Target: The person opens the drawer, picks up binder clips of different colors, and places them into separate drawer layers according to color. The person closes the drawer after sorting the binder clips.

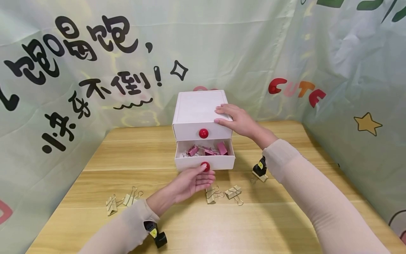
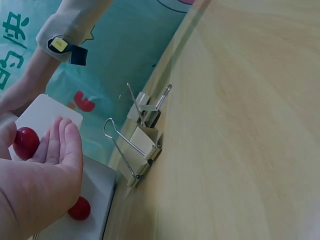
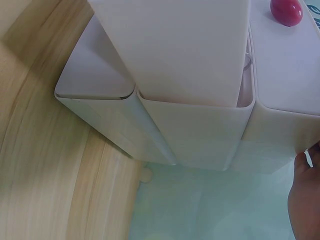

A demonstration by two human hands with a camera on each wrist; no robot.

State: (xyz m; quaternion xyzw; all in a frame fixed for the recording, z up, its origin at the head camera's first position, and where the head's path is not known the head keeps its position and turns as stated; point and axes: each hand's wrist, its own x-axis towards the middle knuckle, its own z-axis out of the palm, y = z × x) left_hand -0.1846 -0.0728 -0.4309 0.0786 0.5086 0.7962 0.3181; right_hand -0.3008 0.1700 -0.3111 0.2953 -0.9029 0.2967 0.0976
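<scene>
A white drawer cabinet (image 1: 200, 106) stands on the table with its middle drawer (image 1: 190, 163) pulled out. Pink binder clips (image 1: 222, 148) and some silver ones lie inside that drawer. My left hand (image 1: 190, 183) is at the drawer's front and pinches its red knob (image 2: 26, 143) between thumb and fingers, the other fingers stretched out. On the cabinet's top right edge rests my right hand (image 1: 238, 120), fingers laid over the top and thumb near the front corner. The top drawer with its red knob (image 1: 203, 133) is closed, as is the bottom drawer (image 3: 95, 70) in the right wrist view.
Cream binder clips lie about the wooden table (image 1: 177, 229): a pair (image 1: 111, 205) at the left, two more (image 1: 233, 191) in front of the cabinet, and one (image 1: 260, 175) by the right wrist. A printed cloth (image 1: 203, 53) hangs behind and at the sides.
</scene>
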